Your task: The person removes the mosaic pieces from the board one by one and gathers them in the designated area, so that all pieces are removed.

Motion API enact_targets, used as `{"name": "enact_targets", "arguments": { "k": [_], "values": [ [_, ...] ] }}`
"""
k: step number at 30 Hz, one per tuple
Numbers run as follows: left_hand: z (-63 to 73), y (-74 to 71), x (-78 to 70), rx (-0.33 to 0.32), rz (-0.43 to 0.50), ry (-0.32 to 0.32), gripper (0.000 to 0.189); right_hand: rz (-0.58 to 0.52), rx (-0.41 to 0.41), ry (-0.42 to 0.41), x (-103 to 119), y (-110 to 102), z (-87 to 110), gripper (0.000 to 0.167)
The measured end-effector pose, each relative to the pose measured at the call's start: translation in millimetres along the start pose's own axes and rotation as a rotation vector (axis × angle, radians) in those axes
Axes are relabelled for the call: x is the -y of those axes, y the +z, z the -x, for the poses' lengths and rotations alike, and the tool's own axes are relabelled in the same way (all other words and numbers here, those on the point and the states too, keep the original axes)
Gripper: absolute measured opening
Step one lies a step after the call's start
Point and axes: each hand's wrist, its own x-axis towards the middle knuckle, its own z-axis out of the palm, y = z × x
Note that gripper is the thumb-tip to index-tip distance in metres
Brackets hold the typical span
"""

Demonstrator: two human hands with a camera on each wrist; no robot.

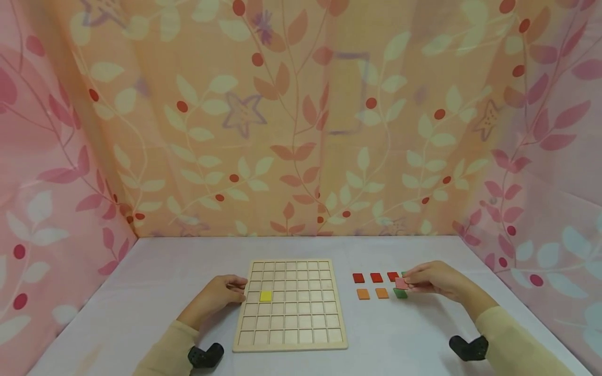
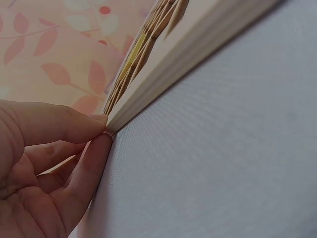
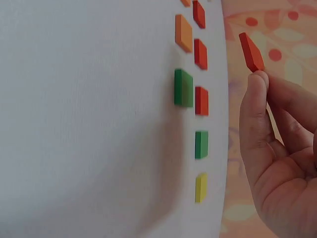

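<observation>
A wooden grid board [image 1: 292, 349] lies flat on the table, with one yellow square tile [image 1: 266, 296] in a cell toward its left side. My left hand [image 1: 220, 293] grips the board's left edge; in the left wrist view, thumb and fingertip [image 2: 101, 148] meet at that edge. Between the thumb and fingers of my right hand [image 1: 435, 281] is a red square tile [image 3: 251, 52], pinched by one end and raised above the loose tiles. Just below it lie a green tile [image 3: 183, 88] and a red tile [image 3: 201, 101].
Right of the board, loose tiles form two rows: red tiles [image 1: 376, 278] behind, orange tiles [image 1: 363, 294] in front. The right wrist view adds another green tile [image 3: 201, 145] and a yellow tile [image 3: 200, 187]. Patterned curtains [image 1: 291, 130] enclose the white table [image 1: 188, 256].
</observation>
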Motion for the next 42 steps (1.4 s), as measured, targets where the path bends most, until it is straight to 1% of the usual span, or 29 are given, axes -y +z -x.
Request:
{"name": "enact_targets", "arguments": {
  "k": [9, 11, 15, 19, 24, 30, 35, 39, 42],
  "values": [
    [-1.4, -0.3, 1.9, -0.009, -0.009, 0.003, 0.044, 0.006, 0.023, 0.010, -15, -20, -1.8, 0.031],
    [-1.3, -0.4, 2.0, -0.007, -0.009, 0.007, 0.044, 0.013, 0.021, 0.017, -18, -23, -2.6, 0.031],
    [-1.1, 0.1, 2.3, -0.003, 0.004, 0.007, 0.044, 0.047, -0.009, 0.039, -24, -28, -3.9, 0.030],
    [-0.4, 0.2, 1.8, -0.002, 0.010, 0.006, 0.044, 0.071, -0.049, 0.071, -28, -30, -6.2, 0.030],
    [0.5, 0.1, 0.8, -0.001, 0.007, 0.012, 0.044, 0.065, -0.086, 0.122, -32, -30, -11.1, 0.028],
    [0.5, 0.3, 0.5, -0.001, 0.001, 0.018, 0.043, 0.054, -0.108, 0.159, -35, -29, -14.9, 0.026],
    [-0.7, 0.5, 1.6, -0.002, 0.000, 0.013, 0.044, 0.041, -0.090, 0.135, -38, -29, -16.5, 0.022],
    [-1.0, 0.7, 1.7, -0.003, 0.001, 0.009, 0.044, 0.050, -0.094, 0.131, -39, -29, -18.2, 0.021],
    [-1.0, 0.9, 1.7, -0.009, 0.001, 0.005, 0.044, 0.064, -0.117, 0.143, -38, -29, -19.8, 0.022]
  ]
}}
